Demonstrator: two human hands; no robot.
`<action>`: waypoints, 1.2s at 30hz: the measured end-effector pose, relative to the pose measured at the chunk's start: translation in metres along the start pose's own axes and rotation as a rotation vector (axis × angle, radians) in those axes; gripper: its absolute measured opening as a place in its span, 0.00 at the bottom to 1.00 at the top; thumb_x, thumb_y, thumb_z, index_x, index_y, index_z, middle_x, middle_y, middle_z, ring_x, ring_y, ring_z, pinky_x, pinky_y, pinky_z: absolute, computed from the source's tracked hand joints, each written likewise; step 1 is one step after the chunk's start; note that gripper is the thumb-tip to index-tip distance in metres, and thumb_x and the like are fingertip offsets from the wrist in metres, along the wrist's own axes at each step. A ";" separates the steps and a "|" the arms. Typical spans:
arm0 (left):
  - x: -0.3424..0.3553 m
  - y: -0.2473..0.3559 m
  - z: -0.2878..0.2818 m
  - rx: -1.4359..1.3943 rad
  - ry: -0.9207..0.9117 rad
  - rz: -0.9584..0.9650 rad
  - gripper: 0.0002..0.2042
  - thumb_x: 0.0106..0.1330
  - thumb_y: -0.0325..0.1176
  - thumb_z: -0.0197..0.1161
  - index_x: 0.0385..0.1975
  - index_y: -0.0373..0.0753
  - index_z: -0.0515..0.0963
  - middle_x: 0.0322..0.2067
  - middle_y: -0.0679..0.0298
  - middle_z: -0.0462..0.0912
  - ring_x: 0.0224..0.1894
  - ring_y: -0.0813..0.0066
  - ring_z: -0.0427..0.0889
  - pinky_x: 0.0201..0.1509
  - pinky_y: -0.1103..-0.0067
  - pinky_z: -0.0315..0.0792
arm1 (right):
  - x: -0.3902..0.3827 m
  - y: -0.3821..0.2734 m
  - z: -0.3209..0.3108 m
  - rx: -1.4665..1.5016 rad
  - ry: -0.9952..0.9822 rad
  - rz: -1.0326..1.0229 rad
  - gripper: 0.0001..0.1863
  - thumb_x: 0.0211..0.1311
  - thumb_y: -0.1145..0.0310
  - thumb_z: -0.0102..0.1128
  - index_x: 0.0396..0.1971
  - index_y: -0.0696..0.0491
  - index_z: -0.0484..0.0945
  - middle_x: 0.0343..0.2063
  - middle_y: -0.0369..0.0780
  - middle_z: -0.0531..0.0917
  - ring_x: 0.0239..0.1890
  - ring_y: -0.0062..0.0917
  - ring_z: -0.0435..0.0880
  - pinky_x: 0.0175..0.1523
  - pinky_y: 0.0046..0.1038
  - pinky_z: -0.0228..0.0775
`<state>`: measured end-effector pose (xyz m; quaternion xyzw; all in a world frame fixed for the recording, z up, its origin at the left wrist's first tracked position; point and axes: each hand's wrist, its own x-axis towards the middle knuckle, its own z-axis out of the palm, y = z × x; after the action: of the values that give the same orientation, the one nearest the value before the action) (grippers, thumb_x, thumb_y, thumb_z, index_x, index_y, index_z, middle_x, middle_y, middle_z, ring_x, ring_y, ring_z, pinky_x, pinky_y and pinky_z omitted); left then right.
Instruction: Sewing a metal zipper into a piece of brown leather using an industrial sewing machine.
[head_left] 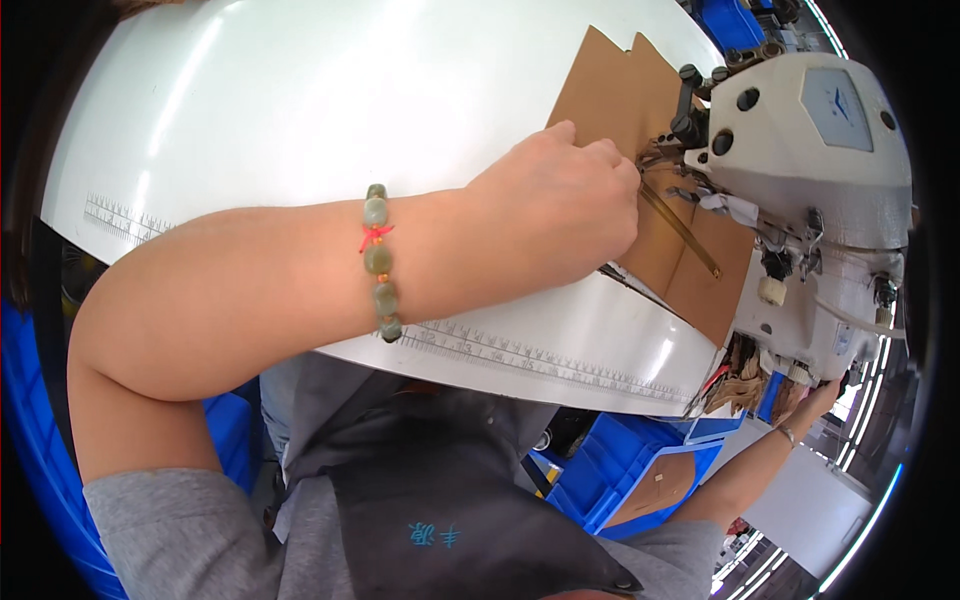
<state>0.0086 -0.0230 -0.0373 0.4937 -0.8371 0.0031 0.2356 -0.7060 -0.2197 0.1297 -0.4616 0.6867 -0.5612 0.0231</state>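
My left hand (565,208) lies across the left edge of a brown panel (610,85), its fingers curled closed on the panel and partly hidden. The panel looks like leather or stiff sheet material. It lies flat under the needle area of a white sewing machine (785,130), just right of my knuckles. A narrow brass-coloured strip (685,232) crosses the panel's near part. My right arm reaches around the machine's near right side; only a little of my right hand (828,392) shows there, and its fingers are hidden.
The white table (300,95) has printed ruler scales along its near edge. Below it stands a blue bin (610,460) with a brown piece at its side. Brown scraps (738,385) gather beneath the machine. More blue plastic (228,440) shows at lower left.
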 end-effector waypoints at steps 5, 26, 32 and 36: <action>0.001 0.001 0.000 0.010 -0.013 0.016 0.18 0.62 0.30 0.64 0.52 0.31 0.83 0.50 0.60 0.85 0.56 0.68 0.82 0.56 0.74 0.77 | -0.029 0.007 0.006 0.168 -0.027 -0.045 0.26 0.70 0.51 0.62 0.54 0.60 0.81 0.43 0.42 0.86 0.38 0.31 0.87 0.32 0.28 0.83; 0.001 0.002 -0.003 0.014 -0.006 0.001 0.19 0.66 0.39 0.67 0.51 0.33 0.82 0.53 0.60 0.84 0.55 0.68 0.82 0.58 0.74 0.77 | -0.060 0.065 0.038 0.545 0.011 0.037 0.26 0.74 0.59 0.53 0.63 0.61 0.73 0.61 0.47 0.79 0.60 0.44 0.81 0.61 0.47 0.81; 0.004 0.002 -0.005 0.056 0.063 0.018 0.19 0.67 0.41 0.67 0.52 0.35 0.82 0.56 0.60 0.83 0.60 0.63 0.81 0.61 0.71 0.77 | -0.078 0.053 0.038 0.380 0.049 0.033 0.26 0.74 0.59 0.55 0.63 0.62 0.74 0.57 0.47 0.82 0.56 0.43 0.84 0.58 0.45 0.82; 0.007 0.002 -0.011 0.047 0.055 0.067 0.20 0.67 0.41 0.68 0.54 0.37 0.82 0.56 0.60 0.83 0.60 0.62 0.82 0.61 0.72 0.78 | -0.179 -0.044 0.050 0.173 0.333 -0.547 0.22 0.79 0.63 0.46 0.50 0.69 0.81 0.48 0.49 0.88 0.54 0.34 0.86 0.57 0.33 0.80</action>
<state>0.0083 -0.0248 -0.0240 0.4704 -0.8462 0.0441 0.2465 -0.5490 -0.1371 0.0593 -0.5273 0.4814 -0.6704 -0.2019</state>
